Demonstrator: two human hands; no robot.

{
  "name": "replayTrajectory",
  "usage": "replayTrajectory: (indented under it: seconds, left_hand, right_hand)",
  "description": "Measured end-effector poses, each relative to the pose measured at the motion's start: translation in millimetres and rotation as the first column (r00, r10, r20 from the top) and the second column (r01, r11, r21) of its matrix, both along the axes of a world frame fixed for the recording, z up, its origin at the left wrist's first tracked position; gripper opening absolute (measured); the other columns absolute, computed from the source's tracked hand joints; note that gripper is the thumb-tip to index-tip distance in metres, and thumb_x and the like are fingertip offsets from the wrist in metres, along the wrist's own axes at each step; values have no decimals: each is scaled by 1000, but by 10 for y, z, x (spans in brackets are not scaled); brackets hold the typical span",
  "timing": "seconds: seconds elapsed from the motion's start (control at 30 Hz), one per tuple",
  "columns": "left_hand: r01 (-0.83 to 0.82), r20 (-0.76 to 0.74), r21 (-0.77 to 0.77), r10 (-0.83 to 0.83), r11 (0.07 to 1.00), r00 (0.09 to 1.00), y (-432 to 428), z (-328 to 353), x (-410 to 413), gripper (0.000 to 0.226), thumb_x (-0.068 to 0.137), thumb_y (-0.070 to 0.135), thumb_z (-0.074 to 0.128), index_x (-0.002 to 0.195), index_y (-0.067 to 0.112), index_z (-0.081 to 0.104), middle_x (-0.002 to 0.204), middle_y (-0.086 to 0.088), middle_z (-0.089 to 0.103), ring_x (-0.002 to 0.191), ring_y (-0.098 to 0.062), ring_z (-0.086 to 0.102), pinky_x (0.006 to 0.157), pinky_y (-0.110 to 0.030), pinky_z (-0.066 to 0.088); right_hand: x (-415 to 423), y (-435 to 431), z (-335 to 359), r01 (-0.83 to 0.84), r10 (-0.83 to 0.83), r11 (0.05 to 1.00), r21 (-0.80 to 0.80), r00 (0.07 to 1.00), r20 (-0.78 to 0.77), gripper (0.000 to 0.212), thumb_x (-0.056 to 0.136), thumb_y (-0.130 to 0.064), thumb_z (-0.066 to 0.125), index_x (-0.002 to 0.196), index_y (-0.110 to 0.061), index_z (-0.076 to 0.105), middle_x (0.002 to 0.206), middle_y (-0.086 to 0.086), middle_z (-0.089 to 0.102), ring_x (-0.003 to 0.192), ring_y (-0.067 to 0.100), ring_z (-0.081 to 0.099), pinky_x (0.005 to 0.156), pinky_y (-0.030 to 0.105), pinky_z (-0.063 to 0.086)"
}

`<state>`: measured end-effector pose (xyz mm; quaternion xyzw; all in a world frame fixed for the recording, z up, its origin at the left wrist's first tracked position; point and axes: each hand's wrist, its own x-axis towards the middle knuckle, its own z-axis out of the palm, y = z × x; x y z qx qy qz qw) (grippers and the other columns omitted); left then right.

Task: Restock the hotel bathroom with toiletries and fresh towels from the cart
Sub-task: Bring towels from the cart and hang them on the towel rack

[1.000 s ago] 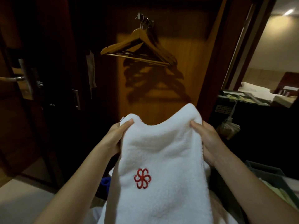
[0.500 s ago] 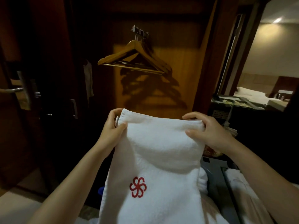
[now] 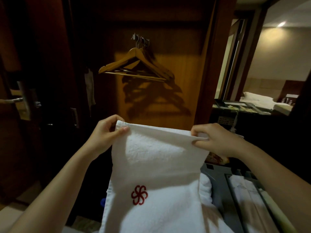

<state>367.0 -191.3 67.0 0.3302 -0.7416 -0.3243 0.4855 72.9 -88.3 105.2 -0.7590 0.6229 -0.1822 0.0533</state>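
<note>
Two hands hold one white towel [image 3: 159,165] up by its top edge, in front of the person and above the grey cart [image 3: 217,195]. The left hand [image 3: 107,132] pinches the left corner, thumb on the near face and fingers curled behind. The right hand [image 3: 217,140] grips the right corner with its fingers hooked over the hem. Between them the edge runs fairly straight, sloping a little down to the right. The cloth hangs from there, and a red emblem [image 3: 139,195] faces the person on the lower half. Its bottom end drops out of sight near what seems to be more white linen [image 3: 244,187] in the cart, though that corner is dim. Behind the towel, wooden hangers [image 3: 134,68] hang on a hook against a wood panel.

The step in hand looks like squaring the towel before a fold, with carrying it to the bathroom to follow. To do it well, level the two corners so the top hem is true. Hold a light, even tension so the middle does not sag. Fold in thirds along the length, so the emblem lands centred on the outer face. Match hem to hem before pressing any crease, since thick terry shows a skewed fold. Lift the tail clear of the cart as the fold comes up, so it neither drags nor picks up lint.
</note>
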Motion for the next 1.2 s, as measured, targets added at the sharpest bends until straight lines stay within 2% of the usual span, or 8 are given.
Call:
replayTrajectory:
  seconds: [0.1, 0.23, 0.4, 0.63, 0.83, 1.0, 1.1, 1.2]
  left_hand:
    - [-37, 38, -35, 38, 999, 999, -9, 13, 42, 9, 85, 12, 63, 82, 5, 58, 77, -12, 61, 64, -12, 59, 53, -20, 47]
    - [-62, 81, -113, 72, 992, 994, -1, 64, 80, 7, 84, 8, 64, 81, 9, 58, 76, -13, 59, 65, -14, 55, 56, -26, 44]
    - [-140, 77, -158, 154, 977, 985, 86, 104, 141, 5, 85, 6, 62, 86, 11, 60, 74, -6, 60, 62, -5, 56, 54, -18, 45]
    - [-275, 159, -293, 330, 916, 930, 599, 219, 172, 13, 86, 9, 60, 96, 17, 64, 87, 2, 65, 80, -5, 62, 60, -14, 51]
    - [-559, 53, -424, 635, 713, 770, 1264, 504, 136, 26, 88, 7, 57, 114, 8, 57, 98, -2, 56, 83, -12, 56, 60, -17, 46]
    - [-681, 4, -464, 770, 567, 638, 2060, 740, 79, 5, 91, 10, 53, 95, 13, 52, 78, 11, 49, 66, -5, 50, 47, -7, 42]
    - [-743, -10, -492, 851, 453, 525, 2527, 848, 67, 3, 93, 12, 50, 94, 11, 47, 73, 8, 45, 61, -3, 46, 45, -10, 39]
    - [-798, -79, -418, 857, 435, 509, 2964, 949, 38, 8, 94, 13, 47, 91, 6, 44, 70, 2, 48, 57, -6, 46, 42, -9, 40]
  right_hand:
    - [101, 8, 37, -21, 21, 1000, 22, 1000, 0, 18, 86, -28, 54, 69, -25, 55, 77, -1, 59, 75, 18, 56, 68, 39, 47]
    - [195, -26, 63, -37, 43, 995, 88, 996, -76, 29, 87, -25, 49, 61, -15, 53, 61, 3, 48, 55, 16, 41, 55, 34, 30]
    - [129, -53, 198, -187, 164, 973, 131, 972, 167, 37, 94, -31, 50, 61, -15, 59, 64, -1, 53, 58, 12, 48, 57, 29, 36]
    - [-7, 21, 354, -369, 346, 929, 31, 894, 284, 18, 94, -24, 52, 83, -27, 66, 82, -10, 65, 78, 1, 63, 67, 21, 48]
    - [-37, 158, 557, -499, 507, 859, -116, 793, 338, 14, 90, -22, 59, 82, -15, 67, 85, 2, 65, 79, 12, 65, 69, 32, 53]
    - [117, 452, 657, -559, 626, 776, -293, 621, 472, 17, 90, -21, 58, 85, -4, 62, 83, 5, 63, 72, 8, 64, 60, 22, 50]
    - [274, 651, 696, -533, 670, 740, -412, 525, 525, 18, 91, -21, 56, 85, -4, 59, 82, 11, 61, 71, 16, 62, 58, 26, 51]
    - [444, 880, 773, -533, 700, 706, -466, 423, 576, 17, 92, -20, 54, 87, -4, 57, 80, 10, 59, 70, 14, 60, 57, 26, 51]
